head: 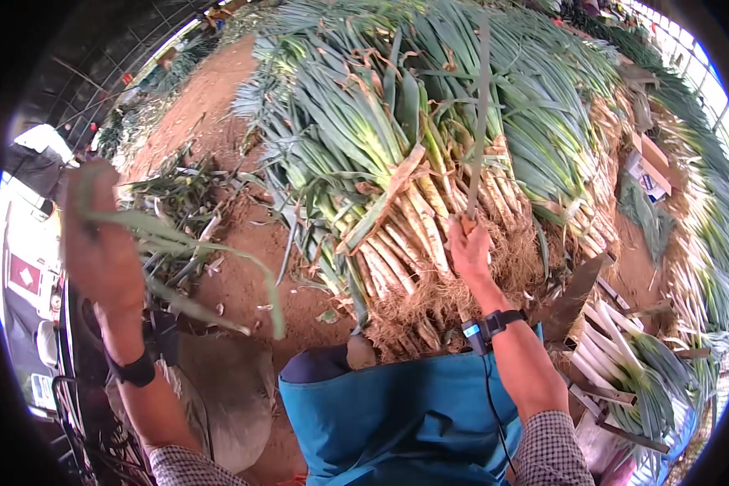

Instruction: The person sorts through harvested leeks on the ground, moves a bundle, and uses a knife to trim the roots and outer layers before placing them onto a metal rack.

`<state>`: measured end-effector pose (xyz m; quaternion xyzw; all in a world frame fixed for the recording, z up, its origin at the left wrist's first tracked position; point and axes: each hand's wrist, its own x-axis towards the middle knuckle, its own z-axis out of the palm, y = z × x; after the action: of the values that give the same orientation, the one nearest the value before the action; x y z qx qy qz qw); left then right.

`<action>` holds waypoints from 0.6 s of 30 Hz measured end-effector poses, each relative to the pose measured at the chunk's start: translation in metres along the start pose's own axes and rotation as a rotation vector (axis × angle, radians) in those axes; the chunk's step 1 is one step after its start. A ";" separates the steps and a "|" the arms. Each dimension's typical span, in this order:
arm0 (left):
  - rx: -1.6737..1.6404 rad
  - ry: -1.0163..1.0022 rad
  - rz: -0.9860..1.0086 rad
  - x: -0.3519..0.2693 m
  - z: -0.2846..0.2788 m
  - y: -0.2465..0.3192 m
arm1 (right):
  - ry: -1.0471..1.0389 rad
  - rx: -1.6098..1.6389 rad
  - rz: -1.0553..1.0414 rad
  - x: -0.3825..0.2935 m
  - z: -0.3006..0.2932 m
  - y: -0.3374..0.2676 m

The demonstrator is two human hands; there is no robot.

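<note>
My left hand, blurred, is raised at the far left, with strips of green leek leaf hanging from it to the right. My right hand grips the handle of a long, narrow-bladed knife, its blade pointing away from me over the leeks. Right under that hand lies a large pile of leeks with roots towards me and green leaves away. Dry brown leaves lie across some stalks. The fingertips of my left hand are too blurred to make out.
Leaf scraps are heaped on the bare soil at left. At lower right, pale trimmed leeks rest in a metal frame, beside an upright metal plate. Farther right are a cardboard box and more leeks.
</note>
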<state>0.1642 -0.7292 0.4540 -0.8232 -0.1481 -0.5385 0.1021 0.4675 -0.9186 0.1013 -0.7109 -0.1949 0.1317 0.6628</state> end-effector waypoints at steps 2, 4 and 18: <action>-0.015 -0.126 -0.159 -0.019 0.002 0.004 | 0.006 -0.025 -0.049 -0.011 -0.007 -0.008; 0.061 -0.361 -0.415 -0.044 0.005 0.004 | -0.086 0.030 0.003 -0.030 -0.014 -0.020; -0.529 -1.516 -0.171 -0.245 0.067 0.089 | -0.678 -0.877 -0.135 -0.166 -0.069 -0.085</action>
<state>0.1613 -0.8233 0.2017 -0.9473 -0.1070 0.1434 -0.2659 0.3420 -1.0512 0.1799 -0.8238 -0.4789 0.2167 0.2123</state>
